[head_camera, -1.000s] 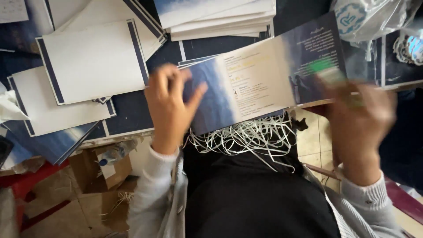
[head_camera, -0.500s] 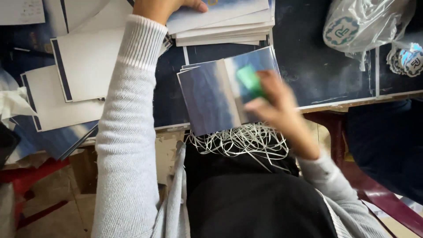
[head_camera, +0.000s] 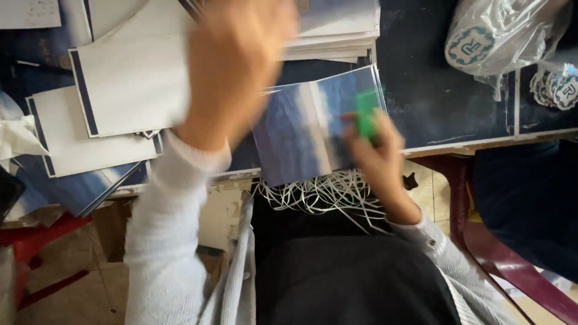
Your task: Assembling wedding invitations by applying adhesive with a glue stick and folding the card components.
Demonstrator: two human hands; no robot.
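Observation:
A folded blue card (head_camera: 301, 129) lies at the near edge of the dark table (head_camera: 439, 96). My right hand (head_camera: 376, 153) is closed on a small green tool (head_camera: 364, 114) and presses it onto the card's right half. Blurred by motion, my left hand (head_camera: 238, 66) hovers above the table just left of the card, in front of a stack of sheets (head_camera: 337, 33). I cannot tell whether it holds anything. A bundle of white strings (head_camera: 322, 192) lies on my lap under the card's edge.
White sheets with dark borders (head_camera: 126, 90) overlap at the left of the table. A clear plastic bag (head_camera: 503, 36) and round stickers (head_camera: 557, 87) sit at the far right. A red chair (head_camera: 500, 247) stands to my right, and tiled floor (head_camera: 66, 259) shows at the left.
My left hand has pulled back from the stack at the top towards the blue card. My right hand and the green tool have shifted slightly right on the card.

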